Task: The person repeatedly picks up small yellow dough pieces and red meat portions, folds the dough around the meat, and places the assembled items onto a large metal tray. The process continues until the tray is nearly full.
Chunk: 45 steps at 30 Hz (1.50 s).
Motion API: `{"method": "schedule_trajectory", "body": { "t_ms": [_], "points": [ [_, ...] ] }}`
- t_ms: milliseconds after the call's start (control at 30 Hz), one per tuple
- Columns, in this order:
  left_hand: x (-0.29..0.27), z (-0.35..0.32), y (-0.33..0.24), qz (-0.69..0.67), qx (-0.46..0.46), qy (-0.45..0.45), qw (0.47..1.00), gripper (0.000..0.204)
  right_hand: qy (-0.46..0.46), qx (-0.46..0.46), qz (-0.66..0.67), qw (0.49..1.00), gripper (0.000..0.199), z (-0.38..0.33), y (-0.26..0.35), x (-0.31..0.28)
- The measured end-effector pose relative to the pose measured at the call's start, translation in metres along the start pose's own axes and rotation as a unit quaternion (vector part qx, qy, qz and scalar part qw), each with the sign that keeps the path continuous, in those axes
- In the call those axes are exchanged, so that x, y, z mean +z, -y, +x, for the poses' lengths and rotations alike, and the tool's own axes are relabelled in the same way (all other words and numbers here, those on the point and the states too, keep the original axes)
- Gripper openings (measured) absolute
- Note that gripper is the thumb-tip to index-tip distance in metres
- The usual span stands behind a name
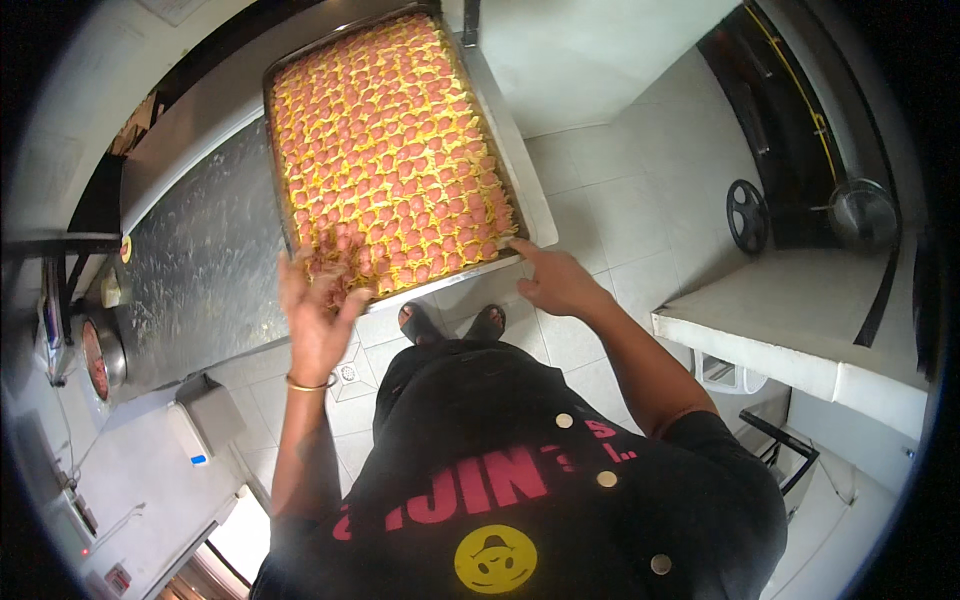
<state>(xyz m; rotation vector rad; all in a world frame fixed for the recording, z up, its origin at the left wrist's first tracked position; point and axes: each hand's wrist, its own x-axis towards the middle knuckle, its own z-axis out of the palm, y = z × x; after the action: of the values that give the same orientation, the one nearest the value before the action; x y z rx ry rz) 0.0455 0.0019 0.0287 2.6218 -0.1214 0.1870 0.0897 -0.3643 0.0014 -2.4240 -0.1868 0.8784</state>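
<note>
A large rectangular tray (521, 215) holds a layer of yellow shreds topped with rows of pink sausage-like slices (400, 150). Over its near left corner is my left hand (318, 300), fingers spread and slightly blurred. Dark reddish-brown shreds (340, 258) lie under and beside those fingers; whether any are between them is hard to see. My right hand (560, 282) is at the near right corner. Its index finger stretches onto the tray's edge, the thumb stands apart, and the other fingers curl in. A bracelet circles my left wrist.
The tray rests on a dark, white-smeared worktop (205, 260), its near edge jutting over the tiled floor. Left of it stands a metal bowl (112, 358) with reddish contents. To the right are a pale counter (790, 310), a black handwheel (747, 216) and a round strainer (863, 215).
</note>
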Motion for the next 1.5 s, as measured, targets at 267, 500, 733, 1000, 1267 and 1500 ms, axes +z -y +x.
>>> {"method": "schedule_trajectory", "body": {
  "t_ms": [267,500,733,1000,1267,1500],
  "points": [
    [-0.08,-0.064,0.12,0.053,-0.136,-0.117,0.982,0.041,-0.045,-0.061,-0.183,0.98,0.062,0.01,0.017,-0.013],
    [-0.124,-0.13,0.302,-0.262,-0.315,-0.261,0.874,0.033,-0.271,-0.144,-0.157,0.939,0.024,0.038,0.25,-0.01],
    [-0.171,-0.121,0.468,-0.594,-0.281,-0.325,0.681,0.038,-0.107,-0.474,-0.155,0.86,0.031,0.258,0.558,0.251],
    [-0.159,-0.176,0.563,-0.331,-0.276,-0.347,0.833,0.034,-0.18,-0.384,-0.39,0.817,0.029,0.482,0.848,0.377],
    [-0.197,-0.141,0.584,-0.647,-0.336,-0.282,0.624,0.03,-0.211,-0.482,-0.507,0.683,0.035,0.505,0.848,0.412],
    [-0.173,-0.107,0.609,-0.229,-0.156,-0.282,0.919,0.029,-0.139,-0.551,-0.4,0.72,0.033,0.352,0.733,0.42]
  ]
}}
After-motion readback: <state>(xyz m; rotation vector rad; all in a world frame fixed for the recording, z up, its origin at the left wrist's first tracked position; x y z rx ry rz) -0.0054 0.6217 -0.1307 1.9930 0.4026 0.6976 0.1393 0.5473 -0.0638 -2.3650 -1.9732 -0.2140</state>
